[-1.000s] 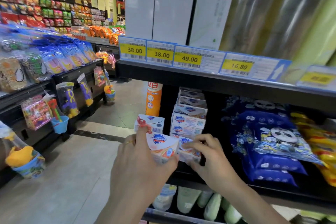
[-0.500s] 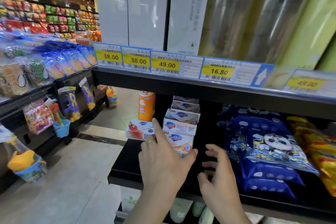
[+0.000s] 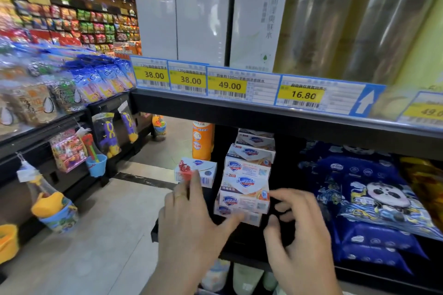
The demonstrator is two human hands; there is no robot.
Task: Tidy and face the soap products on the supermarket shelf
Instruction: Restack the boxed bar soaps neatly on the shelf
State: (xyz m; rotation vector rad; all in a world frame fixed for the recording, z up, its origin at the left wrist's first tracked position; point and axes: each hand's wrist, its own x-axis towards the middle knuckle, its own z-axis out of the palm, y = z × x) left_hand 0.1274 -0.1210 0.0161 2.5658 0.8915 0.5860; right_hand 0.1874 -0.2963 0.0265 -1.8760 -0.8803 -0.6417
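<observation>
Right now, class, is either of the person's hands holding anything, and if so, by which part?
Nothing is held. The left hand has its thumb against the bottom soap box of the stack; the right hand hovers open beside it.

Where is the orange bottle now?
The orange bottle stands upright at the shelf's left end, behind the lone soap box and left of the soap box stack.

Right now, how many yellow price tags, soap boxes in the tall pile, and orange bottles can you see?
Yellow price tags: 5
Soap boxes in the tall pile: 6
Orange bottle: 1
Total: 12
</observation>
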